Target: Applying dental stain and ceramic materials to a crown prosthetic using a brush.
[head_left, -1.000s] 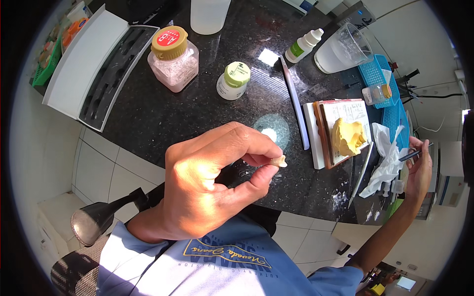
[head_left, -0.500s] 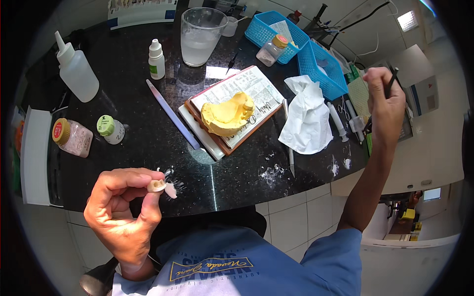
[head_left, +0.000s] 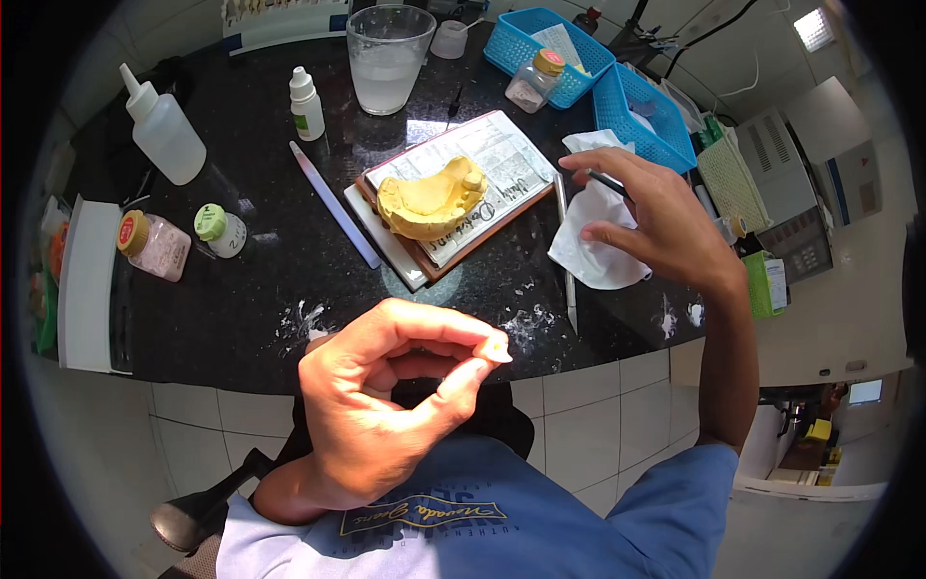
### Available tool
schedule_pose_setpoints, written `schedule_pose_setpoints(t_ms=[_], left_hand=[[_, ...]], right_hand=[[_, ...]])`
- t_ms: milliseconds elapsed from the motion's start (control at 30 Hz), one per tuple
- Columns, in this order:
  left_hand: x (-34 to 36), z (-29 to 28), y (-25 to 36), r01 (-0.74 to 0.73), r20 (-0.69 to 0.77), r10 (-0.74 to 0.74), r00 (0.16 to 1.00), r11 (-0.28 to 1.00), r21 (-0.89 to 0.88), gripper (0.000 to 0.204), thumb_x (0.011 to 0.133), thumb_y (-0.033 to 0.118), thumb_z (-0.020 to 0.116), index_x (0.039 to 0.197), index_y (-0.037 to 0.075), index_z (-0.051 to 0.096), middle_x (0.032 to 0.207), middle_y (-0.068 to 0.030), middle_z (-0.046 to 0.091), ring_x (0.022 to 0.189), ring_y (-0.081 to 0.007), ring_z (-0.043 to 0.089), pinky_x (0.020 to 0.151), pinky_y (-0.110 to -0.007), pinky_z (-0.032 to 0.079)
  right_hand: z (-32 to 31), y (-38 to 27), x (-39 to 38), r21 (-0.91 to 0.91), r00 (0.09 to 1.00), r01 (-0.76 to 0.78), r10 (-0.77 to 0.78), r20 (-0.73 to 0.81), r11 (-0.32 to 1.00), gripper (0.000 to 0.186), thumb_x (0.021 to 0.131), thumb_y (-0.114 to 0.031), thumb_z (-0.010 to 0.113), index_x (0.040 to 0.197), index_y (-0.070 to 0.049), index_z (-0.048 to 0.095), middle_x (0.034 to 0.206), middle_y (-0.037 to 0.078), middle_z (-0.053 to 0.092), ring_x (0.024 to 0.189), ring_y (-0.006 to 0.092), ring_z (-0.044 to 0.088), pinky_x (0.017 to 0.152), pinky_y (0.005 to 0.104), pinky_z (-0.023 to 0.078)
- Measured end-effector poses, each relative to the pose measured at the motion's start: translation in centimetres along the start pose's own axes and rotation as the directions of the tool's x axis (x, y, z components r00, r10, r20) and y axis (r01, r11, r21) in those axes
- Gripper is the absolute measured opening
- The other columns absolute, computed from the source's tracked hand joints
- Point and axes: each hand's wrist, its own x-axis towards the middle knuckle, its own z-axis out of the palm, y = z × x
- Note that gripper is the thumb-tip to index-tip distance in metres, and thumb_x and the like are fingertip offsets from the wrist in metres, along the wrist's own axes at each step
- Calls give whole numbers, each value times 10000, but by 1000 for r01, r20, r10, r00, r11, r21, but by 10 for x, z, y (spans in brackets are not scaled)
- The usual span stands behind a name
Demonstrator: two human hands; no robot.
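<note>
My left hand (head_left: 376, 405) is above the near edge of the table. Its thumb and index finger pinch a small off-white dental piece (head_left: 495, 346), which looks like a tooth segment. My right hand (head_left: 666, 222) hovers over a crumpled white tissue (head_left: 598, 241), with a slim dark stick-like tool (head_left: 606, 183) held near the index finger; its tip is hard to make out. Between and beyond the hands, a yellow dental cast (head_left: 431, 203) rests on a stack of printed pads (head_left: 502, 174). A knife with a pale handle (head_left: 569, 289) lies beside the tissue.
A purple-white spatula (head_left: 333, 203) lies left of the pads. Around are a squeeze bottle (head_left: 169, 135), a dropper bottle (head_left: 307, 104), powder jars (head_left: 159, 249), a glass of liquid (head_left: 386, 68) and blue baskets (head_left: 646, 116). White powder (head_left: 526, 328) is scattered near the front edge.
My left hand has moved right with the dental piece, toward the middle. My right hand has come from the far right in over the tissue, still with the dark tool. The view has shifted slightly.
</note>
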Motion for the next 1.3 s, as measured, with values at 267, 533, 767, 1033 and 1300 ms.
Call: schedule_pose_setpoints(t_ms=[267,533,767,1033,1300], left_hand=[[2,9,-2,-9,-41,11,999,998,58,181,773,-120,636,938,-70,581,907,-178,661,856,-184,671,789,-289,564],[4,9,-4,-53,-48,60,997,991,120,173,766,-121,644,923,-73,590,886,-156,658,853,-184,670,784,-284,566],[6,9,-2,116,9,-115,993,992,-47,168,771,-91,663,925,-81,595,880,-168,661,835,-184,673,781,-296,570],[8,12,3,345,127,-324,937,915,-207,159,782,-67,674,923,-80,602,847,-168,669,808,-183,674,750,-299,569],[12,8,-4,391,169,-359,918,889,-238,232,774,17,731,941,-75,598,871,-168,665,814,-189,672,761,-324,577]], right_hand=[[-15,-1,-14,-10,981,-73,74,177,997,245,754,-46,653,999,-34,643,852,121,609,754,275,619,663,352,466],[-15,-17,-28,-74,956,-51,70,284,996,211,759,-51,673,967,-39,637,913,107,621,811,299,629,707,378,488],[-20,-33,-29,6,991,-57,57,-124,998,63,711,-15,660,773,0,653,708,52,568,573,107,514,498,243,371],[9,-67,-27,-25,907,-124,103,-408,992,126,682,26,708,786,-15,651,675,51,584,518,99,517,455,237,376],[5,-80,-34,367,980,-6,77,-181,930,176,682,-50,732,841,17,701,751,98,603,549,73,456,489,195,315]])
